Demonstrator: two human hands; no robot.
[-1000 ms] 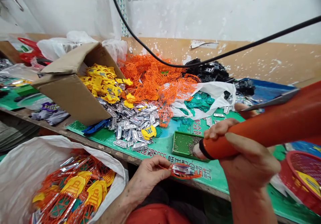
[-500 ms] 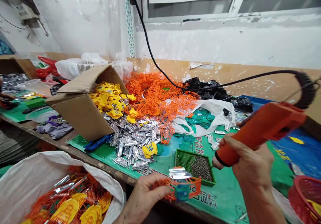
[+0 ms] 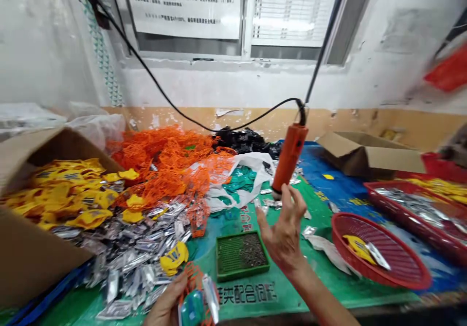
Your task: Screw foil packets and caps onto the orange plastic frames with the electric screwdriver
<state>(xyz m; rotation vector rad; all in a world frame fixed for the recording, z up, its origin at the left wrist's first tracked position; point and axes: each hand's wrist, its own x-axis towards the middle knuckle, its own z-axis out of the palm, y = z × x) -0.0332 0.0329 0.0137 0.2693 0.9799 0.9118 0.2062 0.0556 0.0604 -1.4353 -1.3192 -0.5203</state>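
Note:
My right hand [image 3: 282,231] is raised over the green mat with its fingers spread, just below the tip of the orange electric screwdriver [image 3: 289,158], which hangs from its black cable. It no longer grips the tool. My left hand [image 3: 166,306] sits at the bottom edge, closed on an orange wire-frame piece with a teal and silver part [image 3: 197,301]. A green tray of small screws [image 3: 242,255] lies between the two hands.
An open cardboard box [image 3: 25,253] of yellow parts stands at the left. Silver pieces [image 3: 138,253], orange frames [image 3: 164,163] and a white bag of teal parts [image 3: 241,180] cover the middle. Red baskets [image 3: 375,253] and another carton [image 3: 368,153] lie at the right.
My right hand has let go of the orange screwdriver, which has swung up and away on its cable. The view has lifted and turned right. My left hand still holds the assembled piece.

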